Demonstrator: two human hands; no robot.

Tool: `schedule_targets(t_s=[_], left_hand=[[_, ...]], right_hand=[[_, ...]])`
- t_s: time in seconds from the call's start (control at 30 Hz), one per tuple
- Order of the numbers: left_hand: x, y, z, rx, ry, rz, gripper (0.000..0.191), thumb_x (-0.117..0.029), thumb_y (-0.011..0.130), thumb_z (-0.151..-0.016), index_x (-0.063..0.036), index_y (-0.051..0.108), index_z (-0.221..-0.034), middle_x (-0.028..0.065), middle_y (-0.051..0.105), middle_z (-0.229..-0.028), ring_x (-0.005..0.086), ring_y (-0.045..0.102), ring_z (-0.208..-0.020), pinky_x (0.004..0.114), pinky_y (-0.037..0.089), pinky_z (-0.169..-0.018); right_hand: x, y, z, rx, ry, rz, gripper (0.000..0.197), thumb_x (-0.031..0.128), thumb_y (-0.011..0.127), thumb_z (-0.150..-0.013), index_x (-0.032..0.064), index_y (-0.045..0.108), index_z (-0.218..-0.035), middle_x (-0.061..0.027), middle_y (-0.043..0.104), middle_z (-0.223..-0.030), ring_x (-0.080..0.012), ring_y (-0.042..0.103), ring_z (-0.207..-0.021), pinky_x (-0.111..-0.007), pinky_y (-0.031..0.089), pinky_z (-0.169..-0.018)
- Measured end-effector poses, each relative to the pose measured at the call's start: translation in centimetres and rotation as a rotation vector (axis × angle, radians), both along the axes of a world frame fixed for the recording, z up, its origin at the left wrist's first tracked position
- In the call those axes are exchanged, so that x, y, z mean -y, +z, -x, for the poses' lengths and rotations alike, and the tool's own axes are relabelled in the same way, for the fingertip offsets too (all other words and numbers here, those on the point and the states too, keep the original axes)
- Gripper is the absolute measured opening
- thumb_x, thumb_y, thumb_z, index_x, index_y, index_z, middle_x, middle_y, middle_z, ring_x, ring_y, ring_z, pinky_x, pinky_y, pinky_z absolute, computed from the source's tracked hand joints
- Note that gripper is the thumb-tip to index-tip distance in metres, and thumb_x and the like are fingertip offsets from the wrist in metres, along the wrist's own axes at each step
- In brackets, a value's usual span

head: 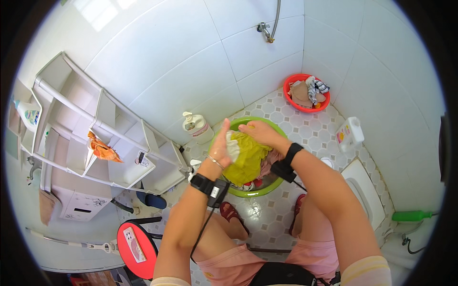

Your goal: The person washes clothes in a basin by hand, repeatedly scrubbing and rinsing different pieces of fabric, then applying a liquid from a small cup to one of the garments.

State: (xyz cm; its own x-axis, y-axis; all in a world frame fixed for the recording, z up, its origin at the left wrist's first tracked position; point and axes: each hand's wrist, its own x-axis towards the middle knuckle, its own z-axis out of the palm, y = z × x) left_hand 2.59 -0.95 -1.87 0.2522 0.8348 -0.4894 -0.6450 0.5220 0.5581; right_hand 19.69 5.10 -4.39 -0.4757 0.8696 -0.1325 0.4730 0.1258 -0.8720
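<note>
A green plastic basin [253, 193] stands on the tiled floor before me, holding wet clothes. On top lies a yellow garment [247, 157] with a white part [233, 147] at its left edge. My left hand [220, 144] is upright at the basin's left side, its palm against the white part, fingers extended. With bent fingers, my right hand [260, 132] holds the upper edge of the yellow garment. A pink cloth [271, 160] lies under it at the right. Each wrist bears a black strap with a small device.
A red basin of clothes [287, 97] stands by the wall corner. Pump bottle [198, 128] stands left of the green basin, white jug [350, 134] right of it. A white shelf rack [123, 128] is at left, a red stool [128, 258] lower left, a squat toilet [372, 200] at right.
</note>
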Motion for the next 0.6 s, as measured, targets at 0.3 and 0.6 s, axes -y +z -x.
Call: schedule_targets(t_s=[0.3, 0.6], left_hand=[[0.0, 0.6, 5.6, -0.531, 0.077, -0.142, 0.035, -0.034, 0.065, -0.079, -0.0067, 0.059, -0.100, 0.0062, 0.060, -0.094, 0.0183, 0.058, -0.084, 0.032, 0.048, -0.075], [1.8, 0.6, 0.7, -1.149, -0.326, -0.754, 0.041, -0.034, 0.065, -0.079, -0.0043, 0.059, -0.106, 0.0064, 0.057, -0.105, 0.0145, 0.053, -0.095, 0.029, 0.043, -0.083]], right_hand=[[-1.2, 2.2, -5.7, 0.014, 0.221, 0.011, 0.030, 0.020, 0.065, -0.074, -0.0011, 0.058, -0.095, -0.0084, 0.060, -0.086, -0.0149, 0.055, -0.078, -0.027, 0.043, -0.071], [0.7, 4.6, -1.3, -0.726, 0.124, 0.461, 0.027, 0.003, 0.056, -0.078, 0.0043, 0.051, -0.105, -0.0044, 0.057, -0.090, -0.0124, 0.056, -0.082, -0.026, 0.045, -0.073]])
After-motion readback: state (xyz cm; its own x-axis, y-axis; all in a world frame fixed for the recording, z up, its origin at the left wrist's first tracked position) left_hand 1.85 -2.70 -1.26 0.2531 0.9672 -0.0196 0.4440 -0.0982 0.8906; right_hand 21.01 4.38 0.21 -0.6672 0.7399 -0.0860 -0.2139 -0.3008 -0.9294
